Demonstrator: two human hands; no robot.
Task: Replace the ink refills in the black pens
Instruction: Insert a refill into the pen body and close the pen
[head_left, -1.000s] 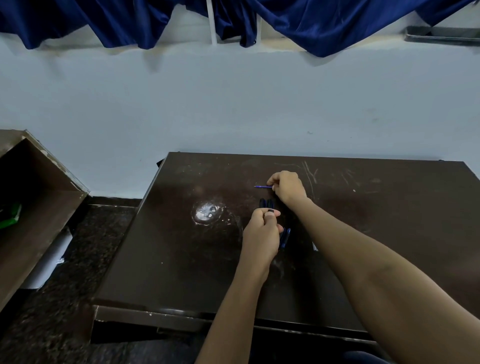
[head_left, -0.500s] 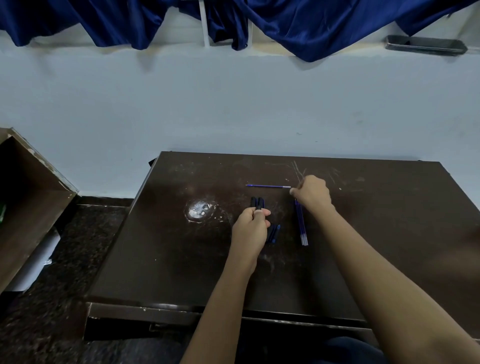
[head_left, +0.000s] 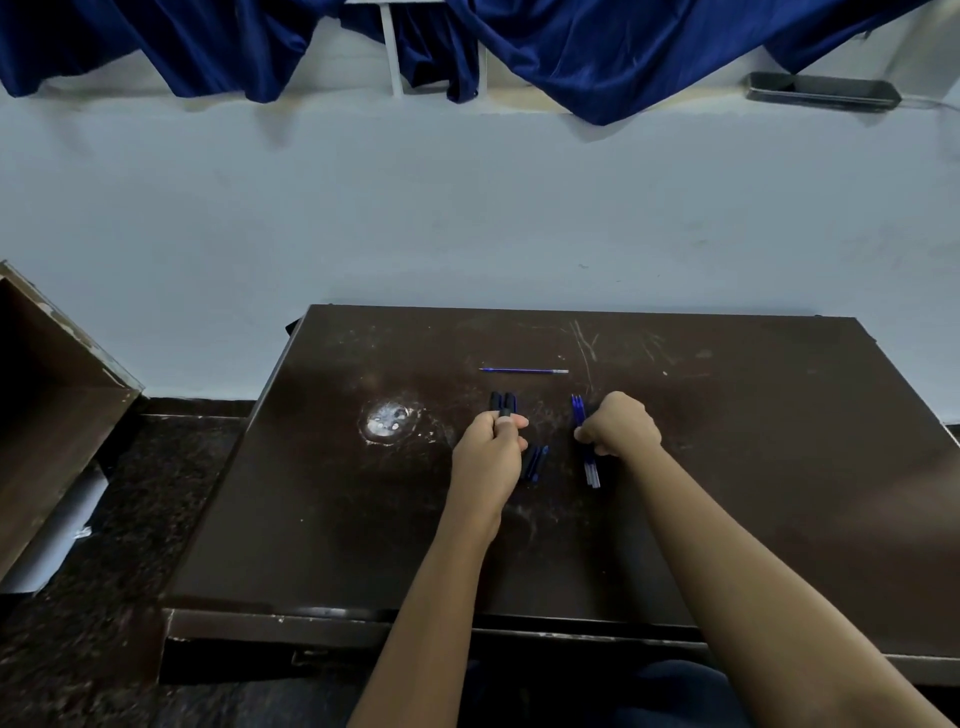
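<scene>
The dark worktop (head_left: 727, 467) is carrying everything. At its middle, the left hand (head_left: 488, 452) is gripping black pens (head_left: 503, 402); just right, the right hand (head_left: 621, 426) is closing around blue refills (head_left: 592, 473). One refill (head_left: 522, 370) is lying beyond both.

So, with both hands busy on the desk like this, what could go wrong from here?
The thin blue ink refill lying alone on the dark brown wooden desk could be mixed up with the bundle of blue refills under the right hand, if one is used and the others new. The left hand grips several black pens at once, so one may slip. Small blue pieces lying between the hands could roll away.
</scene>
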